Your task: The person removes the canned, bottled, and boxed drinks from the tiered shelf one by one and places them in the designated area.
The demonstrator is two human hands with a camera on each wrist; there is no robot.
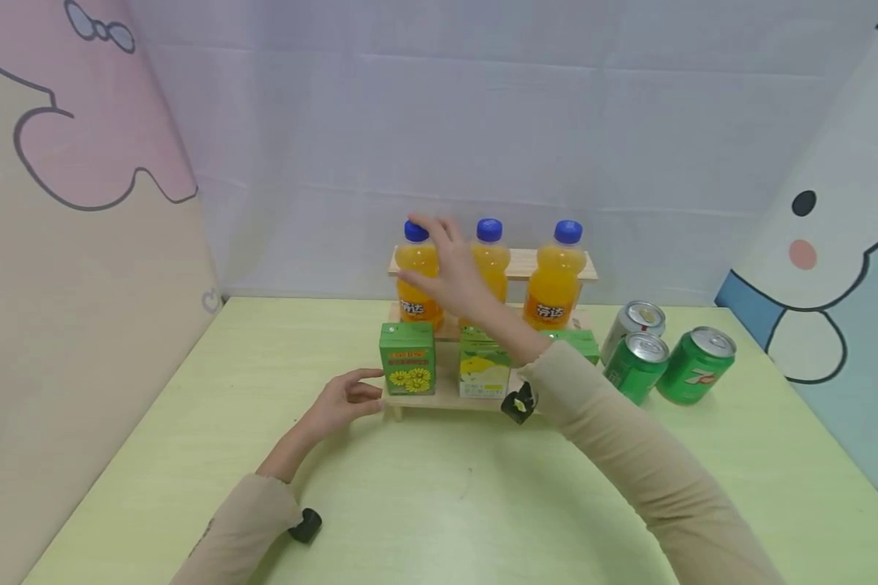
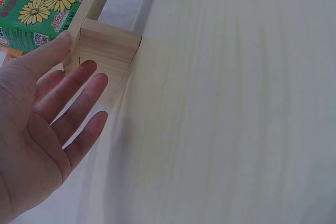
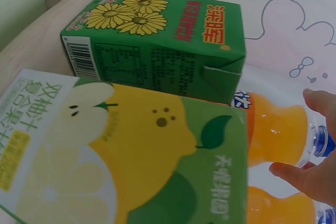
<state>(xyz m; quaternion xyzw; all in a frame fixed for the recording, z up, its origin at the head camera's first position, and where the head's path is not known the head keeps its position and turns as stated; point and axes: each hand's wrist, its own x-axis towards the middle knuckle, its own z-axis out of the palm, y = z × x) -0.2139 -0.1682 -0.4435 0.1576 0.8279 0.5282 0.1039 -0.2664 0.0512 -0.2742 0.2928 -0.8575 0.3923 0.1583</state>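
Note:
My right hand [image 1: 455, 272] reaches over the rack to the leftmost orange soda bottle [image 1: 412, 260], its fingers spread around the upper part and blue cap. In the right wrist view that bottle [image 3: 281, 132] lies between the thumb and a finger, without a clear grip. At the rack's left end is my left hand [image 1: 342, 400], fingers loosely bent, the thumb at the wooden rack's [image 2: 107, 38] edge. Close beside it stands a green chrysanthemum drink carton [image 1: 408, 361] with yellow flowers. A second carton [image 1: 484, 370], showing a yellow fruit, is on the same lower step.
Two more orange bottles, a middle one [image 1: 492, 264] and a right one [image 1: 554, 280], stand on the rack. Another green carton [image 1: 576, 343] is partly behind my right sleeve. Right of the rack are two green cans [image 1: 695, 370] and a silver can [image 1: 635, 318].

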